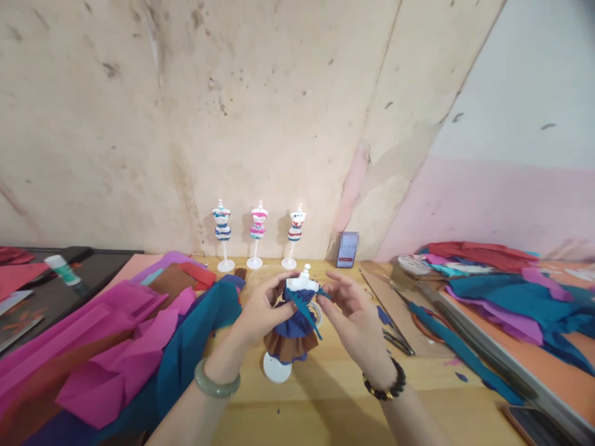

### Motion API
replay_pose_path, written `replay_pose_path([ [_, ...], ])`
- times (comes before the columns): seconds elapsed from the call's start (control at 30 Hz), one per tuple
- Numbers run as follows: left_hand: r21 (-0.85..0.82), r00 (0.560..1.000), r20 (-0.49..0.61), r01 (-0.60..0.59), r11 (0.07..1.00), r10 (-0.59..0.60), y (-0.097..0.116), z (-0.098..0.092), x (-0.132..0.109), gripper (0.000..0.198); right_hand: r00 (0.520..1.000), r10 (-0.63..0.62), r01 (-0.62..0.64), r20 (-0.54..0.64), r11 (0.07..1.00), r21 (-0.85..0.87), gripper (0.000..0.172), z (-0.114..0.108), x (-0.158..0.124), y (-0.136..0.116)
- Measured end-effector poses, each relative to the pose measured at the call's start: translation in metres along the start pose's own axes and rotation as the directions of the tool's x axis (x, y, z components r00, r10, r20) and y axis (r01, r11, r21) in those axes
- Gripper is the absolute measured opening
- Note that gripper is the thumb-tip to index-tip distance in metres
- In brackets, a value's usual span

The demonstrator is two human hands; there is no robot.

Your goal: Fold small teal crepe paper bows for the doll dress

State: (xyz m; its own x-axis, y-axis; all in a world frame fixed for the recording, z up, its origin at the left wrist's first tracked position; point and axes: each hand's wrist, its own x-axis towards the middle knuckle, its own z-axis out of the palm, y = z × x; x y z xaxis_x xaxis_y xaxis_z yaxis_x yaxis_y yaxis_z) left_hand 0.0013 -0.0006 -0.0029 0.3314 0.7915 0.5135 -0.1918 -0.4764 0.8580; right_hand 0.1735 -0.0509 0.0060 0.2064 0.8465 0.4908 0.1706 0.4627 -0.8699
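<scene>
A miniature white dress form [301, 284] stands close in front of me, tilted a little, on its round base [277, 368]. It wears a gathered crepe-paper dress [289, 342] in dark blue and brown tiers. My left hand [266, 308] is closed around the form's left side, with its thumb pressed on the bodice. A narrow teal crepe-paper strip [307, 317] crosses the bodice diagonally, its loose end hanging over the skirt. At the form's right shoulder my right hand [356, 313] pinches the strip's upper end between thumb and fingers. The back of the form is hidden.
Several small dress forms [258, 226] with painted-looking bands stand along the wall beside a propped phone [346, 251]. Crepe paper [121, 347] piles up at left, and more sheets [497, 291] lie at right. Scissors [425, 316], tweezers [397, 341] and a glue stick [62, 270] are also there.
</scene>
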Motion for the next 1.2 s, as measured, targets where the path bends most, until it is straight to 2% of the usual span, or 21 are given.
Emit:
replay_pose_path([
  [0.13,-0.011,1.0,0.006,0.006,1.0,-0.006,-0.002,0.001,0.0,0.046,0.997,-0.079,0.079,0.004,0.996,-0.039,0.036,0.001,-0.005,0.0],
  [0.23,-0.025,1.0,0.004,0.001,1.0,-0.001,-0.004,0.0,0.001,0.046,0.984,-0.171,0.176,0.05,0.976,-0.126,0.035,0.002,-0.007,0.001],
  [0.37,-0.028,1.0,0.002,0.015,0.999,-0.015,-0.003,-0.001,0.002,0.046,0.959,-0.247,0.271,0.138,0.942,-0.198,0.042,0.001,-0.01,-0.003],
  [0.53,-0.022,1.0,0.0,0.003,1.0,-0.003,0.0,0.003,0.001,0.05,0.947,-0.281,0.312,0.155,0.92,-0.237,0.038,0.001,-0.012,-0.011],
  [0.6,0.001,0.999,-0.039,0.026,1.0,-0.026,0.002,0.007,0.001,0.052,0.939,-0.3,0.338,0.171,0.9,-0.275,0.038,0.002,-0.011,-0.011],
  [0.73,0.048,0.975,-0.203,0.106,0.993,-0.094,0.006,0.015,0.002,0.047,0.916,-0.341,0.393,0.21,0.87,-0.298,0.039,0.004,-0.013,-0.009],
  [0.8,0.025,0.963,-0.245,0.126,0.992,-0.117,0.007,0.016,0.003,0.045,0.941,-0.292,0.328,0.173,0.913,-0.244,0.038,0.004,-0.014,-0.008],
  [0.9,-0.028,0.953,-0.268,0.14,0.99,-0.142,0.007,0.015,0.003,0.046,0.983,-0.158,0.165,0.092,0.984,-0.072,0.032,0.003,-0.014,-0.008],
  [0.97,-0.029,0.95,-0.276,0.144,0.989,-0.146,0.006,0.014,0.002,0.046,0.994,-0.058,0.056,0.095,0.998,0.024,0.024,0.004,-0.014,-0.009],
  [1.03,-0.02,0.955,-0.265,0.134,0.991,-0.134,0.005,0.013,0.001,0.046,0.99,0.034,-0.041,0.134,0.998,0.054,0.02,0.007,-0.014,-0.009],
  [1.2,0.009,0.957,-0.275,0.098,0.995,-0.092,0.004,0.013,0.001,0.042,0.952,0.195,-0.221,0.238,0.971,0.09,0.031,0.019,-0.015,-0.014],
])
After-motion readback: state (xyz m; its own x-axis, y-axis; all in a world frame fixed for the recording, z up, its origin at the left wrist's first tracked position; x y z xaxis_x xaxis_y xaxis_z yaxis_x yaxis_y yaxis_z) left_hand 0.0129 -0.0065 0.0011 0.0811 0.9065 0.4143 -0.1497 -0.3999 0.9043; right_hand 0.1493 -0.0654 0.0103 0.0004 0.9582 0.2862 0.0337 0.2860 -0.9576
